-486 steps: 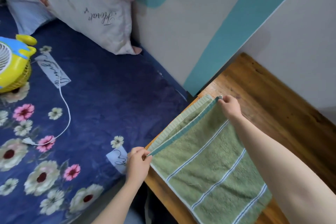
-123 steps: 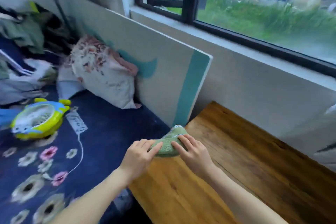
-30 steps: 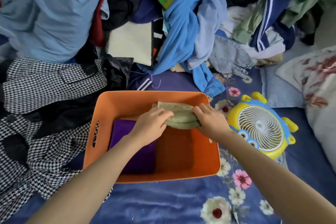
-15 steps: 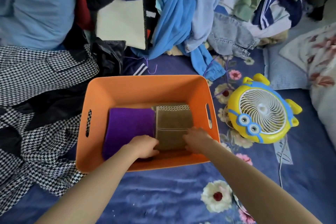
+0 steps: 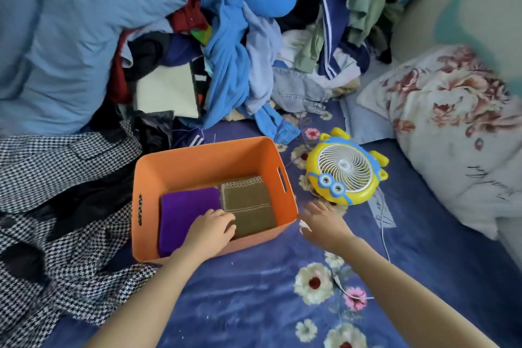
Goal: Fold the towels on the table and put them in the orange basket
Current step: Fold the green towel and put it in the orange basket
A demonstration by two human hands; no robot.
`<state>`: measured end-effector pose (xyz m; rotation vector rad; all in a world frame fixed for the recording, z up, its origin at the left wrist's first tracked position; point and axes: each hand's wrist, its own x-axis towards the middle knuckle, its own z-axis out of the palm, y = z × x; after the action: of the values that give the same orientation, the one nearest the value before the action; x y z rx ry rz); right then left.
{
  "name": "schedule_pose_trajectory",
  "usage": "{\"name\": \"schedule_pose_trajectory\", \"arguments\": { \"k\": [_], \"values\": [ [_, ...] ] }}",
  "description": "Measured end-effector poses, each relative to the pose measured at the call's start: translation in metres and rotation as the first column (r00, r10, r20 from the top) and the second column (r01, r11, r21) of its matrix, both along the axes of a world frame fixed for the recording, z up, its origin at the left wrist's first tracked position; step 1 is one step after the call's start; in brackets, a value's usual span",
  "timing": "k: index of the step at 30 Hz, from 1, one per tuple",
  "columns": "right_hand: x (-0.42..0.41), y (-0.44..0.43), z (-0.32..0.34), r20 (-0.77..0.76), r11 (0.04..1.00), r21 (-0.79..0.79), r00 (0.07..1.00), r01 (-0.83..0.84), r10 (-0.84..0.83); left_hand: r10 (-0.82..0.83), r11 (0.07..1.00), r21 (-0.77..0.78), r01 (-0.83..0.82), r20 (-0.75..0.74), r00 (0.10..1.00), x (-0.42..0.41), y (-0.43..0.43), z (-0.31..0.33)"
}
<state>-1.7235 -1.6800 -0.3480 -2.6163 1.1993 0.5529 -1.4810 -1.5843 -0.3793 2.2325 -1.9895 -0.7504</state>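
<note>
Inside the orange basket [image 5: 180, 171] on the flowered bed sheet [image 5: 254, 291]: folded green towel [image 5: 248, 200] flat beside purple towel [image 5: 183, 212]. Left hand [image 5: 210, 230] over both, fingers spread, grasping nothing. Right hand [image 5: 324, 223] outside, fingers released, near yellow fan [image 5: 343, 172].

I'm looking down on a bed covered by a dark blue sheet printed with white and pink flowers [image 5: 254, 291]. Behind it rises a heap of loose clothes [image 5: 254, 45] — blue, white, green and red pieces — with a black-and-white houndstooth garment [image 5: 50, 167] spilling to one side and a pale blue quilt [image 5: 70, 22] above it. A floral-print white pillow [image 5: 452, 127] leans against a cream panel with teal markings [image 5: 463, 8]. A yellow-and-blue cartoon-faced table fan [image 5: 344, 169] lies on the sheet — its white cord [image 5: 382, 223] trails away. Soft, even light.
</note>
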Motion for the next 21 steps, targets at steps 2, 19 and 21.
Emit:
{"name": "schedule_pose_trajectory", "arguments": {
  "k": [2, 19, 21],
  "values": [
    [-0.028, 0.023, 0.024, 0.022, 0.995, -0.013, 0.995, 0.096, -0.096, -0.024, 0.999, -0.034, 0.024, -0.012, 1.000, -0.015, 0.009, 0.020],
    [-0.294, 0.308, 0.138, 0.174, 0.624, -0.226, 0.662, 0.748, -0.729, -0.455, 0.880, -0.245, 0.406, -0.195, 0.869, -0.254, 0.083, 0.124],
    [-0.331, 0.362, 0.150, 0.253, 0.508, -0.238, 0.557, 0.828, -0.791, -0.537, 0.838, -0.247, 0.487, -0.204, 0.819, -0.298, 0.108, 0.127]
  ]
}}
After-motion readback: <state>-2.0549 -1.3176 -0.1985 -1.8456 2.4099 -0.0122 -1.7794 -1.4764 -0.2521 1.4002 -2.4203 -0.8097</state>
